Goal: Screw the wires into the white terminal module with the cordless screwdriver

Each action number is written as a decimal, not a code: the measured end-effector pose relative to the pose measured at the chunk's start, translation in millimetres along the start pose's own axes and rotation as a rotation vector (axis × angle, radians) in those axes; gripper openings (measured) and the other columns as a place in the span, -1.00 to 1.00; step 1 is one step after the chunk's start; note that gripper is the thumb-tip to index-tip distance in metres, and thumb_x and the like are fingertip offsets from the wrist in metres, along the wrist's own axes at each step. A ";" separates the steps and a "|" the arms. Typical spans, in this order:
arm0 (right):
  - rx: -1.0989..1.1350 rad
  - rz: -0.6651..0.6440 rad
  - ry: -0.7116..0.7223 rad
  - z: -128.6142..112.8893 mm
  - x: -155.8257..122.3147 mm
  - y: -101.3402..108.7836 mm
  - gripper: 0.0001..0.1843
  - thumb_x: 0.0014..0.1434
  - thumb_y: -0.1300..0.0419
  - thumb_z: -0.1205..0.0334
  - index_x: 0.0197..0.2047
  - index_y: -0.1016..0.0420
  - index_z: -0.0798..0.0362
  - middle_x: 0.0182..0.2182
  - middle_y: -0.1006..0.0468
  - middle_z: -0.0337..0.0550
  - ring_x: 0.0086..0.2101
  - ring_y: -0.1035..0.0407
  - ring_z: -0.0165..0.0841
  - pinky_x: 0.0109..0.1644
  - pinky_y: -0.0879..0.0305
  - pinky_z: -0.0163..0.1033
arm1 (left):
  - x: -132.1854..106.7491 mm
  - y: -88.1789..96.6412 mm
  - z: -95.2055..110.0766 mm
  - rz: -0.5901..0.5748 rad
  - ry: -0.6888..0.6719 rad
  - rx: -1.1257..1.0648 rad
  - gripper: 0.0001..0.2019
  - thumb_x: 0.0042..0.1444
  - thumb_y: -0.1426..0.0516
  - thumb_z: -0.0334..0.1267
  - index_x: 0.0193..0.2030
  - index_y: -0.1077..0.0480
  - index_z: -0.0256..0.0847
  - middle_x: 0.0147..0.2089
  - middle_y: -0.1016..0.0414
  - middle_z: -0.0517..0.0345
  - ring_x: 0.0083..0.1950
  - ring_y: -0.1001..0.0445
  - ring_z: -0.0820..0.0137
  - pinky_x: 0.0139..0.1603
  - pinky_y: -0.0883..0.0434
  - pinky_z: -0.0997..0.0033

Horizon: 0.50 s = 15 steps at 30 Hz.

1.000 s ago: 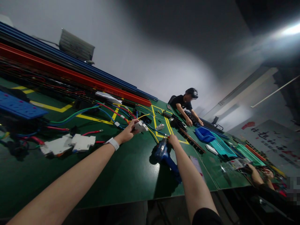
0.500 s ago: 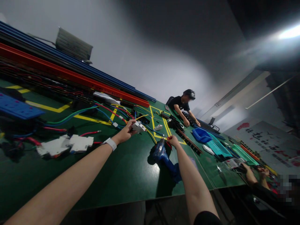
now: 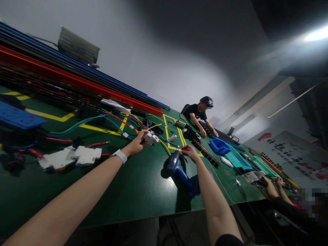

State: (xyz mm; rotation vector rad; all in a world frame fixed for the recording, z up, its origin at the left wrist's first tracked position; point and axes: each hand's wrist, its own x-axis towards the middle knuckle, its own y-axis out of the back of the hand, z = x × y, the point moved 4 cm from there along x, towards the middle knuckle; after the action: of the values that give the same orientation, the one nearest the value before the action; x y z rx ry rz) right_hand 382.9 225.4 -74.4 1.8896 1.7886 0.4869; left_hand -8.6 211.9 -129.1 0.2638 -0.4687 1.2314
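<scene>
My left hand (image 3: 135, 145), with a white wristband behind it, is closed on a small white breaker block (image 3: 150, 138) from which coloured wires run. My right hand (image 3: 190, 152) is pinched on a thin red-tipped wire end just above and right of a blue cordless drill (image 3: 179, 169) that lies on the green table (image 3: 133, 191). Both arms stretch forward over the table.
White breaker units (image 3: 70, 157) lie at the left among red, blue and green cables (image 3: 84, 124). Long red and blue rails (image 3: 77, 82) run along the far edge. A person (image 3: 198, 114) works at the far end by a blue bin (image 3: 219, 146); another person's hands (image 3: 274, 184) are at the right.
My right hand has lifted off the drill's nose and now pinches a red wire end slightly above it. My left hand still holds the white block, shifted a little left.
</scene>
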 end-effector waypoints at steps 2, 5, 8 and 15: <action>0.042 -0.026 -0.008 -0.5 -2.9 -0.4 -0.60 -0.12 -0.45 0.30 -0.23 -0.40 0.06 -0.36 -0.57 -0.25 -0.41 -0.51 -0.38 -0.29 -0.52 -0.25 | 0.2 0.4 0.0 0.001 0.010 0.000 -0.40 0.05 -0.16 -0.35 0.22 -0.03 -0.10 0.07 -0.39 0.05 0.10 -0.44 0.33 0.22 -0.32 0.20; 0.094 -0.035 -0.031 -1.1 -6.0 -0.2 -0.65 -0.05 -0.43 0.30 -0.19 -0.43 0.06 -0.34 -0.57 -0.22 -0.39 -0.53 -0.36 -0.28 -0.54 -0.23 | -0.1 0.7 1.1 -0.001 0.014 0.002 -0.39 0.05 -0.18 -0.33 0.22 -0.03 -0.09 0.09 -0.38 0.04 0.12 -0.44 0.31 0.23 -0.32 0.20; 0.141 -0.010 -0.048 -2.3 -8.0 2.1 -0.74 0.06 -0.39 0.25 -0.22 -0.42 0.06 -0.34 -0.58 -0.17 -0.34 -0.56 -0.34 -0.21 -0.56 -0.22 | -0.8 0.4 2.7 0.003 0.015 0.009 -0.40 0.05 -0.18 -0.32 0.21 -0.04 -0.09 0.10 -0.38 0.03 0.12 -0.44 0.31 0.22 -0.32 0.21; 0.207 -0.001 -0.055 -16.4 -18.4 2.8 -0.76 0.17 -0.32 0.09 -0.25 -0.42 0.06 -0.20 -0.65 0.02 -0.17 -0.59 -0.25 -0.15 -0.54 -0.23 | -0.5 -1.1 4.0 0.006 0.037 -0.025 -0.38 0.03 -0.18 -0.35 0.22 -0.04 -0.09 0.07 -0.41 0.05 0.11 -0.44 0.30 0.22 -0.32 0.19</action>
State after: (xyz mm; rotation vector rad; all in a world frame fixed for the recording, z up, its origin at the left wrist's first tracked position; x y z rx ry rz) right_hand 374.5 208.7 -58.1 2.0184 1.8648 0.2545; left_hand -8.4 209.4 -125.8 0.2186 -0.4527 1.2333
